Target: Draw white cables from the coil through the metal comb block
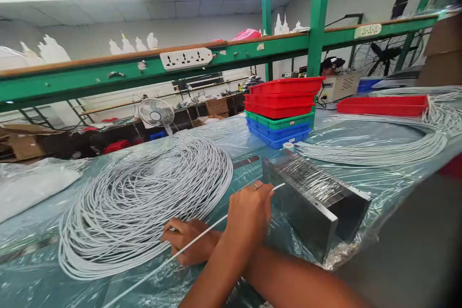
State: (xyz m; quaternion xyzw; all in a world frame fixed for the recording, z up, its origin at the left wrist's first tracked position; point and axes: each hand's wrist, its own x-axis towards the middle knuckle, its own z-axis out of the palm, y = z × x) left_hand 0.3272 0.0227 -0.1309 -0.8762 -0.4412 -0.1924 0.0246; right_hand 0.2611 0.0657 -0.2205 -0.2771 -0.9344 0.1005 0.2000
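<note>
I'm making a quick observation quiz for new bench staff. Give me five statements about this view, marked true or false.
1. The arms are crossed, so the left hand appears to the right of the right hand. True.
2. The right hand grips the white strand near its tip. False: the left hand does.
3. The right hand is at the near edge of the big coil. True.
4. The tray stack has a red tray at the bottom. False: the bottom tray is blue.
5. A white fan shows beyond the bench. True.
</note>
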